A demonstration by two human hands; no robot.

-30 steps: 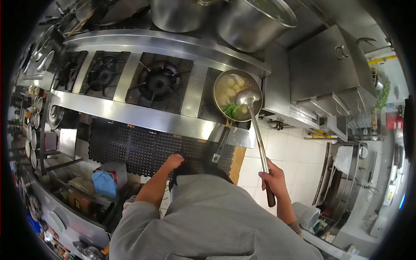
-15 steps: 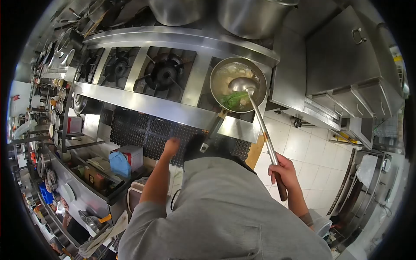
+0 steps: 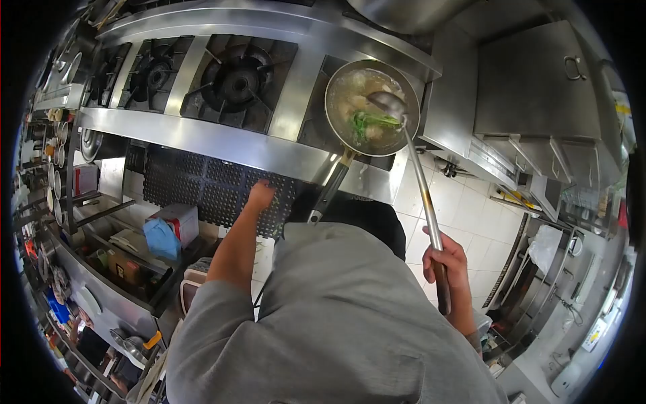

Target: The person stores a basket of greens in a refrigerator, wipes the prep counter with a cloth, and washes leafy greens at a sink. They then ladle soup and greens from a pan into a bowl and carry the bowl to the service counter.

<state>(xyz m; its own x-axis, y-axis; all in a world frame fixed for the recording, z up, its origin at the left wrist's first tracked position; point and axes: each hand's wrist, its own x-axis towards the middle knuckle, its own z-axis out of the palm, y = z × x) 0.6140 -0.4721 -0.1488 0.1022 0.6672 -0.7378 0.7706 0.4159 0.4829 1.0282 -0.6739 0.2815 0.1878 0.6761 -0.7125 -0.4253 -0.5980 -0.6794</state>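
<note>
A frying pan (image 3: 329, 111) sits over the rightmost burner of the steel stove (image 3: 178, 128), near the stove's right front corner, its handle jutting past the front edge toward the wearer. In it are cloudy broth (image 3: 387, 139) with pale chunks and a bunch of leafy greens (image 3: 370, 123) in the half nearer the front edge. The bowl of a long ladle (image 3: 420, 177) lies inside the pan, just behind the greens; how deep it dips is unclear. The right hand (image 3: 447, 259) grips the ladle low on its shaft, fingers wrapped round it. The left hand (image 3: 262, 194) hangs in front of the stove's front edge, above a black rubber mat (image 3: 195, 178), well apart from the pan; I cannot tell whether it holds anything. Leftward along the stove is a large burner (image 3: 241, 82) with a dark grate. A big metal pot (image 3: 404, 12) stands beyond the back edge, and a steel cabinet (image 3: 528, 84) beyond the right edge.
</note>
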